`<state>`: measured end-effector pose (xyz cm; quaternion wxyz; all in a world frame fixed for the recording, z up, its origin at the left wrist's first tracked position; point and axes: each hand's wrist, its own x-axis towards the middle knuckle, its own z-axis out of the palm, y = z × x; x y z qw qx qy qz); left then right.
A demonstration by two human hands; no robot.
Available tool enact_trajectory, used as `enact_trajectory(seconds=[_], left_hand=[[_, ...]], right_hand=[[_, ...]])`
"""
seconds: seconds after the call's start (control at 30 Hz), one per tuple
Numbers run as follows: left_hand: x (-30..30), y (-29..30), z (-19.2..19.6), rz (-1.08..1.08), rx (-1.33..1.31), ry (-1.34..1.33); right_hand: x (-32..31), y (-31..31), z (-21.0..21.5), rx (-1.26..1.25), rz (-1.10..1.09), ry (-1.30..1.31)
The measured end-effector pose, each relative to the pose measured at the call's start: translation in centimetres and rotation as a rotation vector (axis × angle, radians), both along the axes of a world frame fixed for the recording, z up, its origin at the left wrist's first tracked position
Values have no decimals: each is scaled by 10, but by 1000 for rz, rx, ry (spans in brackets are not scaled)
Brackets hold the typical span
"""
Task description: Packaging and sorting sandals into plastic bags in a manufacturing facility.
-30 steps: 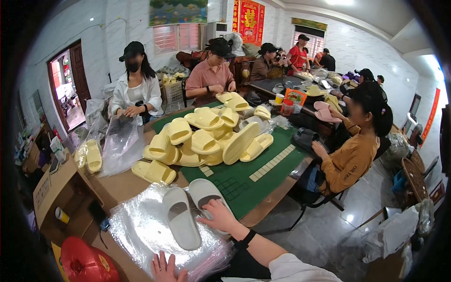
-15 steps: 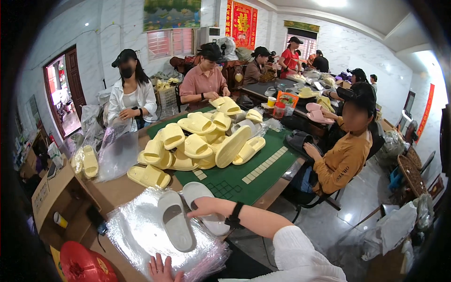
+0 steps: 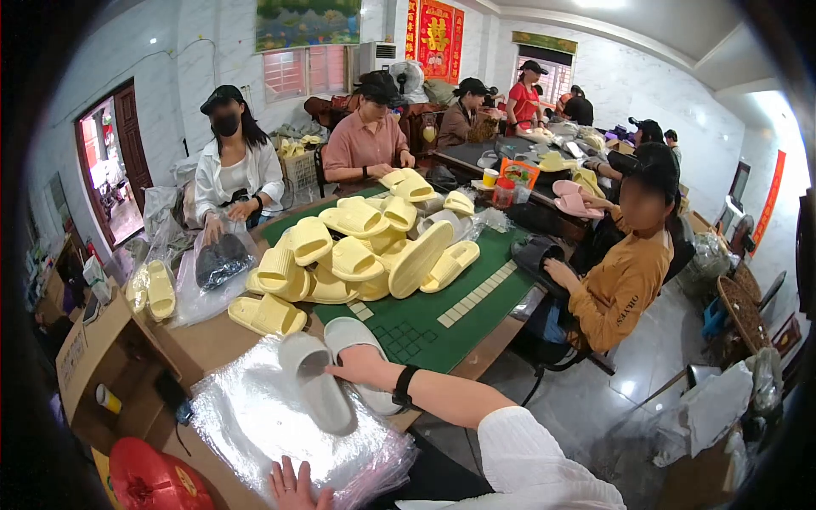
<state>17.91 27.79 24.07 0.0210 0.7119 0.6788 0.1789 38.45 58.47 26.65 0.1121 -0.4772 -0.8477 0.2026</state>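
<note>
Two grey slippers, the left one [image 3: 325, 405] and the right one [image 3: 346, 332], are side by side over a stack of clear plastic bags [image 3: 242, 425]. My right hand [image 3: 361, 364] is closed on the pair, its fingers at the inner side of the left slipper; part of the grip is hidden. Against the near edge of the bags lies my left hand [image 3: 295, 488], fingers apart and holding nothing.
A pile of yellow slippers [image 3: 353, 259] covers much of the green mat [image 3: 463, 327]. At left stands an open cardboard box [image 3: 102, 365]; a red shiny object [image 3: 153, 476] is near it. Co-workers sit around the table, one at right holding a dark slipper [image 3: 537, 262].
The grey slippers have shifted slightly away from me with my right hand, and the left one is tilted more. The co-worker at far left now has dark slippers in a clear bag.
</note>
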Motion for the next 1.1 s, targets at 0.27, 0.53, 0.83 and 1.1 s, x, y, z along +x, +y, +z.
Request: enact_trajectory(seconds=[0.27,0.53,0.83,1.1], left_hand=[[-5,-1,-6,-34,-7,17],[-5,-2,-7,-14,-12,3],[-4,1,-7,-26,20,-12],[-2,1,-6,-9,9,-5]], right_hand=[[45,0,-6,67,-81,36],[151,-51,10,141,-157,-44],[137,-76,-34,463,-356,-147],[130,-77,-36,560,-369,61]])
